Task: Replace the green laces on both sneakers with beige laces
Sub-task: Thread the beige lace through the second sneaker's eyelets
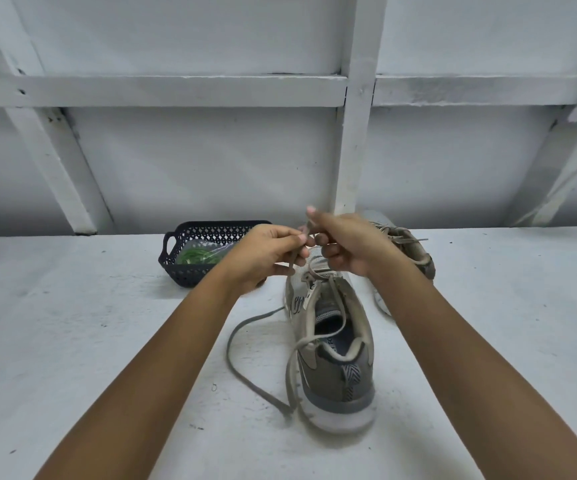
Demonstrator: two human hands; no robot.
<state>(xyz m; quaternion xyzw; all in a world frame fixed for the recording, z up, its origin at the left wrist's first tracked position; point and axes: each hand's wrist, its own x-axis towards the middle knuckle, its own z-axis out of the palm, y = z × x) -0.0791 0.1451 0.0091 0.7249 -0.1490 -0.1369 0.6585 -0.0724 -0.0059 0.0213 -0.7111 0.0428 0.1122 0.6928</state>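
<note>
Both hands are working just above the tongue end of the near sneaker [328, 368], which is sitting on the white table [72, 341] w/ its heel toward the person and toe pointing far. The left hand [266, 252] is pinching a strand of the beige lace [228, 351] btwn thumb and curled fingers. The right hand [347, 244] is touching it fingertip to fingertip, fingers curled round the same lace, one finger sticking up. So both are clamped on the lace, neither spread.

The lace is running thru the top eyelets. One long tail is looping out left of the shoe over the table and coming back near the heel. Another strand is draping over the shoe's opening and down its left side.

The far sneaker [415, 252] is lying behind the right wrist, partly hidden, beige lacing showing on it.

Far left of the hands, a dark lattice basket [190, 276] is holding the green laces [195, 256] in a bunch. A white panelled wall [211, 161] is rising behind the table.
</note>
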